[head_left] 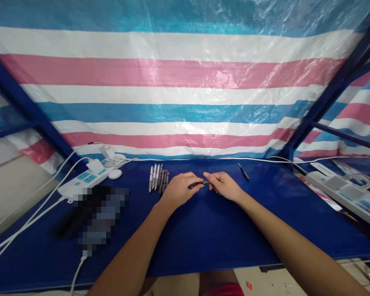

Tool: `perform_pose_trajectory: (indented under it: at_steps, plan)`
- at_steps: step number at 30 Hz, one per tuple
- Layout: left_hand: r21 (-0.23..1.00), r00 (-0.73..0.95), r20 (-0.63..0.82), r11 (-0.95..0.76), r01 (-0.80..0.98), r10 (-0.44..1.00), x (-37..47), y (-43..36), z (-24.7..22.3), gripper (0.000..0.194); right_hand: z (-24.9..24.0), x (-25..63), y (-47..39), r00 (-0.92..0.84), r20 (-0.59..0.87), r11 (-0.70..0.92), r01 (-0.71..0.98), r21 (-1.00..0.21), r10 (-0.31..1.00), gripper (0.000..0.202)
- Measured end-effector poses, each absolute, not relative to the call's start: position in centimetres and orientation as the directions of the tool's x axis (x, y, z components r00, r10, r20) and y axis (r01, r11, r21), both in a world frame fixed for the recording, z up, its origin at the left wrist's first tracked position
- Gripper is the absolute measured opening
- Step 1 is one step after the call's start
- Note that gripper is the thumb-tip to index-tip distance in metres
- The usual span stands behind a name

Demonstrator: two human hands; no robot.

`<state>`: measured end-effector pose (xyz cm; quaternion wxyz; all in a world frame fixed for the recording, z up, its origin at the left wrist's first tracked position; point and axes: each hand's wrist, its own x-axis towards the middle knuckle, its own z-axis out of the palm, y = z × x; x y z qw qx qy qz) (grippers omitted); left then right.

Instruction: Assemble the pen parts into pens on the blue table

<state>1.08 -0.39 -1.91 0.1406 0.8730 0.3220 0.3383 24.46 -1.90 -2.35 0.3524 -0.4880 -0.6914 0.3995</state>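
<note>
Over the middle of the blue tabletop, both hands pinch one dark pen (pixel 205 182) lying roughly level between them. The fingers of my left hand (pixel 182 188) are closed round its left part. My right hand (pixel 223 185) grips the other end between thumb and fingers, and that end is partly hidden. Just left of my left hand lies a group of several pens (pixel 155 176), some white with grey grips and others dark, side by side. A single dark pen (pixel 243 172) rests alone beyond my right hand.
A white power strip (pixel 88 177) with plugs and cables sits at the left, near a blurred device (pixel 103 218) on a white cord. Another white power strip (pixel 347 193) lies at the far right. Blue metal posts (pixel 320 94) and a striped plastic sheet (pixel 185 74) enclose the blue table (pixel 209 238).
</note>
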Motion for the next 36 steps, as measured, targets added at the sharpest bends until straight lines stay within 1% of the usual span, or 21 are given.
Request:
perform_pose_trajectory:
  at_steps: [2, 5, 8, 11, 14, 17, 19, 21, 24, 27, 30, 34, 36]
  plan:
    - [0.439, 0.575, 0.489, -0.755, 0.487, 0.655, 1.2, -0.5, -2.0, 0.018, -2.3, 24.6, -1.9, -0.299, 0.098, 0.215, 0.389, -0.896, 0.949, 0.066]
    - [0.422, 0.570, 0.485, -0.748, 0.512, 0.664, 1.3, -0.5, -1.8, 0.018, -2.2, 24.8, -1.8, -0.304, 0.112, 0.211, 0.315, -0.925, 0.946, 0.051]
    - [0.450, 0.522, 0.498, -0.721, 0.527, 0.693, 1.2, -0.4, -1.6, 0.018, -2.0, 25.0, -1.6, -0.315, 0.131, 0.196, 0.185, -0.963, 0.940, 0.053]
    - [0.485, 0.458, 0.516, -0.687, 0.541, 0.724, 1.0, -0.3, -1.5, 0.016, -2.0, 25.1, -1.4, -0.341, 0.157, 0.210, 0.124, -0.970, 0.927, 0.048]
    - [0.469, 0.464, 0.522, -0.695, 0.545, 0.716, 0.9, -0.1, -1.8, 0.016, -2.2, 25.2, -1.3, -0.331, 0.133, 0.191, 0.148, -0.970, 0.934, 0.047]
    - [0.457, 0.504, 0.520, -0.723, 0.518, 0.690, 0.9, 0.0, -2.1, 0.018, -2.5, 25.1, -1.4, -0.278, 0.047, 0.121, 0.253, -0.960, 0.959, 0.057]
    - [0.458, 0.520, 0.511, -0.729, 0.509, 0.684, 1.0, 0.0, -2.1, 0.019, -2.7, 25.0, -1.4, -0.250, 0.014, 0.094, 0.310, -0.946, 0.968, 0.064]
    - [0.460, 0.513, 0.503, -0.719, 0.521, 0.695, 1.0, 0.1, -2.0, 0.018, -2.7, 25.0, -1.3, -0.275, 0.023, 0.104, 0.284, -0.953, 0.961, 0.061]
    - [0.482, 0.472, 0.515, -0.697, 0.531, 0.716, 0.8, 0.2, -1.8, 0.016, -2.5, 25.1, -1.1, -0.351, 0.085, 0.149, 0.159, -0.976, 0.932, 0.049]
    - [0.501, 0.453, 0.538, -0.702, 0.507, 0.711, 0.6, 0.4, -1.8, 0.015, -2.4, 25.2, -1.1, -0.389, 0.121, 0.175, 0.107, -0.979, 0.913, 0.046]
    - [0.491, 0.468, 0.553, -0.724, 0.485, 0.689, 0.4, 0.5, -1.9, 0.015, -2.4, 25.3, -1.2, -0.393, 0.100, 0.168, 0.144, -0.975, 0.914, 0.045]
    - [0.495, 0.497, 0.547, -0.739, 0.456, 0.673, 0.4, 0.5, -1.9, 0.015, -2.4, 25.2, -1.4, -0.371, 0.047, 0.146, 0.243, -0.959, 0.927, 0.059]
    - [0.496, 0.499, 0.550, -0.743, 0.450, 0.670, 0.4, 0.5, -1.9, 0.015, -2.3, 25.2, -1.4, -0.368, 0.040, 0.139, 0.248, -0.959, 0.929, 0.060]
